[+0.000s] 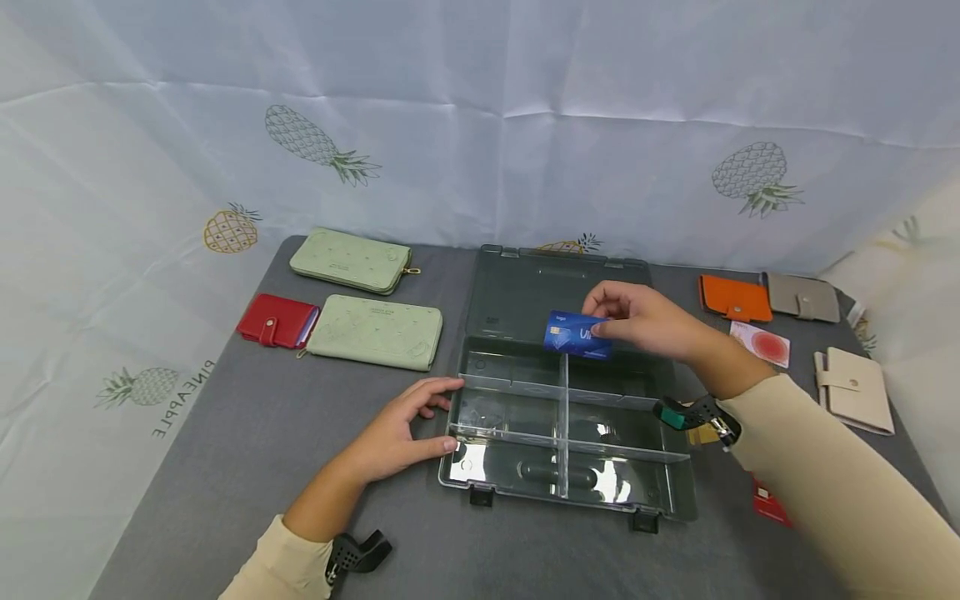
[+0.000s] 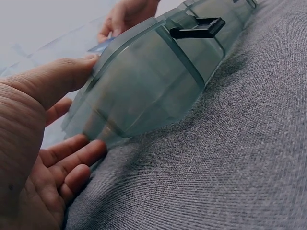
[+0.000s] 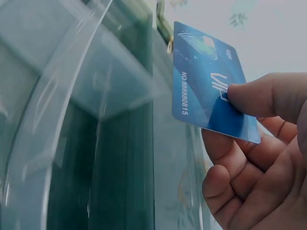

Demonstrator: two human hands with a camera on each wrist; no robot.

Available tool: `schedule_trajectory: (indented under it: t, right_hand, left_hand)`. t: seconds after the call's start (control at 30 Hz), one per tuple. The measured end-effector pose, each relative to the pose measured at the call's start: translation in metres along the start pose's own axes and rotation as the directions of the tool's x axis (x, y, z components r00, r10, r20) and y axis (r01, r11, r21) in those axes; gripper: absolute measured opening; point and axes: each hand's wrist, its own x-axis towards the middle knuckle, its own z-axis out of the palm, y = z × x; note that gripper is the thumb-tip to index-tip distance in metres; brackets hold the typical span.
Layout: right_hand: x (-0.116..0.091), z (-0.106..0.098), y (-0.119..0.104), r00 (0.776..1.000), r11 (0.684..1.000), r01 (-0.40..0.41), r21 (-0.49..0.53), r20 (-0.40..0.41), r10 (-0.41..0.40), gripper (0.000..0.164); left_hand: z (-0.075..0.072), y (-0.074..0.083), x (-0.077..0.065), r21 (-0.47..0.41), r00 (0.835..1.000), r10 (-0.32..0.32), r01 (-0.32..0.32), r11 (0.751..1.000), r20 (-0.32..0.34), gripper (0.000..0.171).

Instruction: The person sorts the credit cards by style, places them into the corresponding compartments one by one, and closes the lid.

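Observation:
My right hand [image 1: 640,318] pinches a blue plastic card [image 1: 567,335] between thumb and fingers, above the back compartments of an opened plastic organizer box [image 1: 517,387]. In the right wrist view the card [image 3: 204,72] shows a chip, "VIP" lettering and a number, with the thumb on its face. The box is see-through grey-green, split by clear dividers, its lid [image 1: 517,292] laid back. At the box's left wall, my left hand [image 1: 390,433] touches with the thumb and index finger spread. In the left wrist view its thumb [image 2: 72,76] rests at the rim and the other fingers are loosely bent.
Two pale green wallets [image 1: 375,332] and a red card holder [image 1: 277,320] lie left of the box. To the right are an orange card holder [image 1: 735,298], a grey one [image 1: 804,298], a cream one [image 1: 855,390], a pink-white card [image 1: 761,343] and a red card [image 1: 768,502].

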Motion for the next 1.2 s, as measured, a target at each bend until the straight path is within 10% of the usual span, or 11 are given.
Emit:
schedule_trajectory:
  t: [1.2]
  right_hand:
    - [0.052,0.089,-0.03,0.98,0.95,0.156,-0.269,0.166,-0.114,0.015]
  left_hand:
    - [0.0,-0.002,0.001,0.014,1.0,-0.002,0.001,1.0,0.003,0.071]
